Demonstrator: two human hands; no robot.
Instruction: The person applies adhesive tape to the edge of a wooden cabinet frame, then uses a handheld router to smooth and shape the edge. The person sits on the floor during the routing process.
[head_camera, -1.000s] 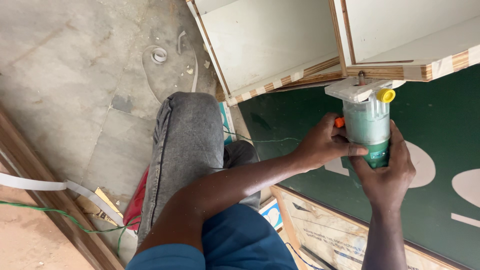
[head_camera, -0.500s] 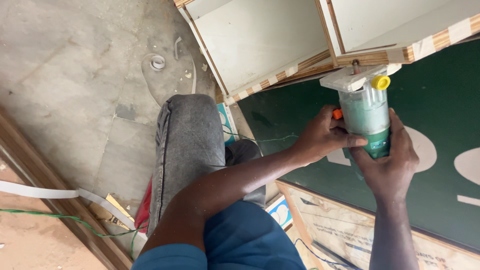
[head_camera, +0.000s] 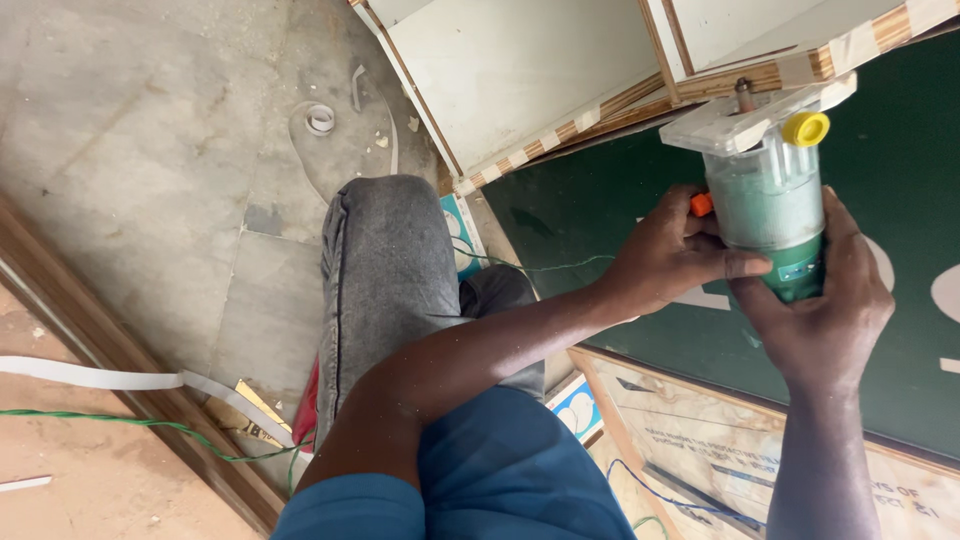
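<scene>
A green trim router (head_camera: 770, 205) with a clear base plate and a yellow knob is pressed against the banded edge of a white plywood cabinet panel (head_camera: 540, 70). My left hand (head_camera: 665, 250) grips the router's body from the left, fingers wrapped beside an orange switch. My right hand (head_camera: 815, 300) holds the router's lower end from below and from the right. The router's bit meets the panel edge at the top right.
A dark green board (head_camera: 600, 210) lies under the cabinet. My knee in grey trousers (head_camera: 385, 270) is at the centre. A tape roll (head_camera: 320, 118) and scraps lie on the stone floor. A green cord (head_camera: 150, 425) and a white edge strip (head_camera: 90, 375) cross the wooden board at the lower left.
The router and both hands have stayed on the panel edge. The view has shifted slightly, with the cabinet sitting a little higher in the frame.
</scene>
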